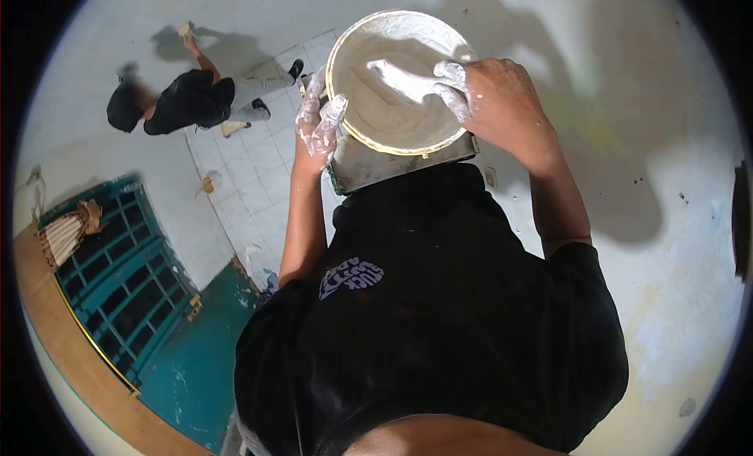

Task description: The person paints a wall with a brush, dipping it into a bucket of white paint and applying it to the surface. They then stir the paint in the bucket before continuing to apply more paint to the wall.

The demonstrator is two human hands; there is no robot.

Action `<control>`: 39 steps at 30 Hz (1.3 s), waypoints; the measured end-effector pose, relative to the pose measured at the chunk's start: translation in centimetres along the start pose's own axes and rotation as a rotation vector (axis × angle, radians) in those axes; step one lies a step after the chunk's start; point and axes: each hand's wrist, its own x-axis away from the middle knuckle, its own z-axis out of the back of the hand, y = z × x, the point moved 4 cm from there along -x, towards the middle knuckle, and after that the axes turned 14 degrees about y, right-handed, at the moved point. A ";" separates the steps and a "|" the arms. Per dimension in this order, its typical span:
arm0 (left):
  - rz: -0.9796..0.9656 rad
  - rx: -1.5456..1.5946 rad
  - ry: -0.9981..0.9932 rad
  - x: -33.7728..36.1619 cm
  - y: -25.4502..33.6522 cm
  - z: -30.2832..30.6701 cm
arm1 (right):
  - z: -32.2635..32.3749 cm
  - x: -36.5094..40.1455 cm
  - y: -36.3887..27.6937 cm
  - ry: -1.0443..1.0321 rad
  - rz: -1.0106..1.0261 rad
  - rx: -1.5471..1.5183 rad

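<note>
A round bucket (378, 147) with a yellowish rim stands before me, holding pale, powdery or pasty white material. My left hand (318, 130), smeared with white, grips the bucket's left side, thumb near the rim. Over the right rim reaches my right hand (502, 103), its white-coated fingers closed around the near end of a long white-coated piece (400, 79). That piece lies across the material inside; its exact kind is hidden by the coating. Under the bucket is a flat, worn metal-topped stand (400, 170).
At upper left another person (184, 101) in dark clothes reaches toward the wall with a small pale block (186, 31). Below are a teal barred window or door (118, 268) and a white tiled floor (243, 162). A shadowed pale wall (627, 103) rises at right.
</note>
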 end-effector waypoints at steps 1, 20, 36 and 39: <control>-0.003 -0.027 -0.011 0.2 0.4 -0.3 | -0.8 0.1 0.2 0.021 0.024 -0.002; -0.042 0.038 0.069 3.3 2.4 -1.3 | -3.0 0.5 -0.7 -0.028 0.134 -0.146; -0.423 -0.010 0.024 3.5 4.3 -6.0 | 0.3 3.6 3.2 -0.030 0.453 0.007; -0.360 -0.008 0.035 3.8 4.2 -6.3 | -0.5 3.7 2.8 -0.131 0.464 0.062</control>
